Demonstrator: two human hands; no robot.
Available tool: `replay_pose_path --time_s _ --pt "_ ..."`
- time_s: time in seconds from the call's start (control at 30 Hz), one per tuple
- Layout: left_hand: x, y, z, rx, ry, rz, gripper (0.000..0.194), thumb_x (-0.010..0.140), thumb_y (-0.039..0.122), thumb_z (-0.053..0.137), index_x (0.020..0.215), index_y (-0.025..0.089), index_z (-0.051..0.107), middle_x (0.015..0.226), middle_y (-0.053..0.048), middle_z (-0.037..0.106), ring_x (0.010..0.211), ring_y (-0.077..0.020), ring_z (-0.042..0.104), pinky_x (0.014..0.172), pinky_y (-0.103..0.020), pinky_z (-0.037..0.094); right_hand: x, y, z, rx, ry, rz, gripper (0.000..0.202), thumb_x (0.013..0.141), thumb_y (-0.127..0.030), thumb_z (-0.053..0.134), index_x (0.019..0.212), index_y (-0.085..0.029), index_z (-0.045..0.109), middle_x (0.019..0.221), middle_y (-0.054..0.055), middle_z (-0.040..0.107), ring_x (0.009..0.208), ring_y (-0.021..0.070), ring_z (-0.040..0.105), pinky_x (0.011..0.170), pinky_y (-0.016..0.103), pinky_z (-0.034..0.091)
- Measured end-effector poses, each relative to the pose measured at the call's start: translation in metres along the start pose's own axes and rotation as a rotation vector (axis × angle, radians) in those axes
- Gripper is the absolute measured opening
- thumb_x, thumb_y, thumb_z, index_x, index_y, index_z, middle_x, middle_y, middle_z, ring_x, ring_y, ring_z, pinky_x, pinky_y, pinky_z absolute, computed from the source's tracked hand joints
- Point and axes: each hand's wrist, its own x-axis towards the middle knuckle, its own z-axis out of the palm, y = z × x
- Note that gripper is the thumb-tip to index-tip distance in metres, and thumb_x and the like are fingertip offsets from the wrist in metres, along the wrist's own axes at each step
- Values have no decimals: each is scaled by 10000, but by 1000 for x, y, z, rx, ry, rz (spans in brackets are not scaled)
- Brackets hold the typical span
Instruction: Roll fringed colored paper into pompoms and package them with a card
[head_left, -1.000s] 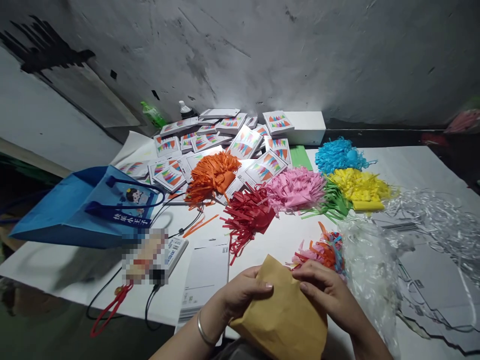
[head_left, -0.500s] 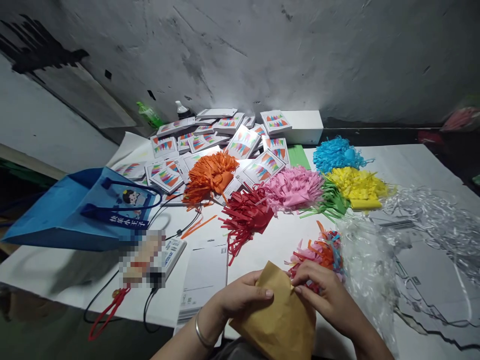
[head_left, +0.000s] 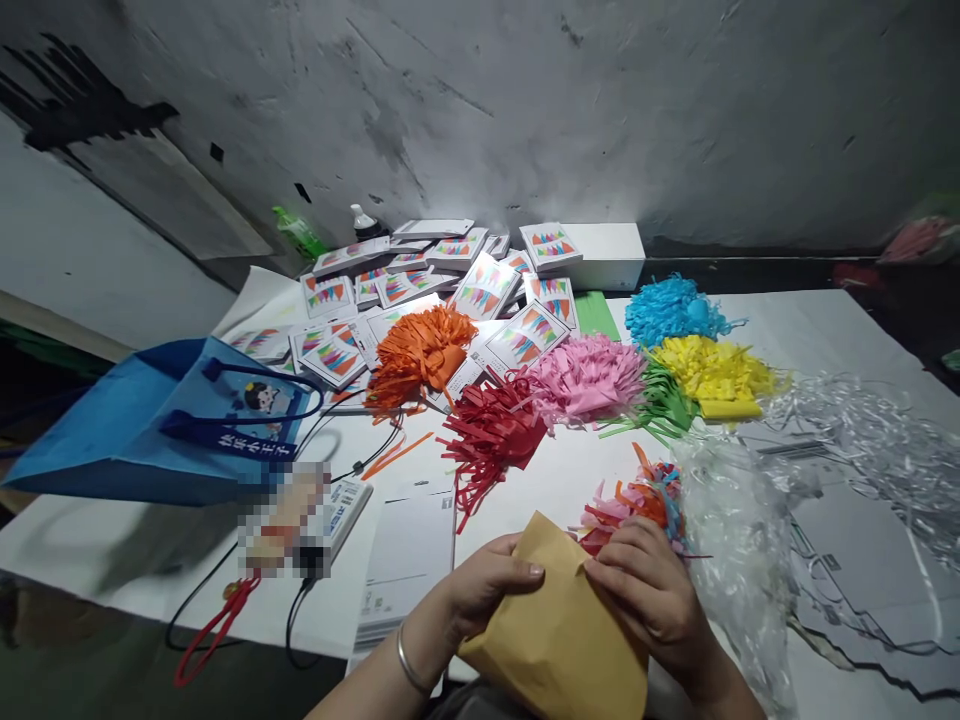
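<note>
A brown kraft paper envelope (head_left: 559, 625) lies tilted at the near table edge, its pointed corner facing away from me. My left hand (head_left: 487, 590) is closed on its left side, thumb on top and fingers hidden beneath. On the opposite edge, my right hand (head_left: 652, 590) pinches the paper between thumb and fingers. Just behind that hand is a mixed-colour bunch of tissue paper tassels (head_left: 637, 500), partly covered by it. Red (head_left: 495, 430), pink (head_left: 589, 375) and orange tassel bunches (head_left: 420, 355) spread farther back. Whether the envelope contains anything is hidden.
Boxed packs with colourful tassel pictures (head_left: 484, 285) are heaped toward the wall. Blue (head_left: 671, 308) and yellow tassels (head_left: 712, 370) sit right of them. Clear plastic bags (head_left: 739, 550) lie on the right. A blue bag (head_left: 150, 430) and white cards (head_left: 409, 550) occupy the left.
My right hand has turned and its fingers have drawn together over the envelope's right edge. The envelope has spread slightly to the right. My left hand keeps its grip.
</note>
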Motion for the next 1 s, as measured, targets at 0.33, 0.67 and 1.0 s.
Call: replay_pose_path --time_s 0.33,0.67,1.0 --pt "25 1 -18 240 95 131 599 661 418 838 1148 111 672 1060 -172 743 895 -298 721 803 -403 560 -16 -7 2 148 237 344 157 911 -137 583 961 -266 658 911 31 644 903 188 621 810 322 522" --pt "68 28 -83 618 889 659 567 789 211 742 1321 181 550 1459 -145 489 1392 -301 396 1160 -428 310 -55 26 47 472 216 755 149 834 -393 716 871 -249 723 914 51 716 885 210 693 835 276 576" --pt "-49 52 -211 544 1367 411 385 943 311 628 1297 177 558 1378 -110 533 1207 -292 557 995 -532 482 -8 9 127 673 -64 862 332 760 -555 733 793 -225 711 759 41 694 729 224 673 681 300 586"
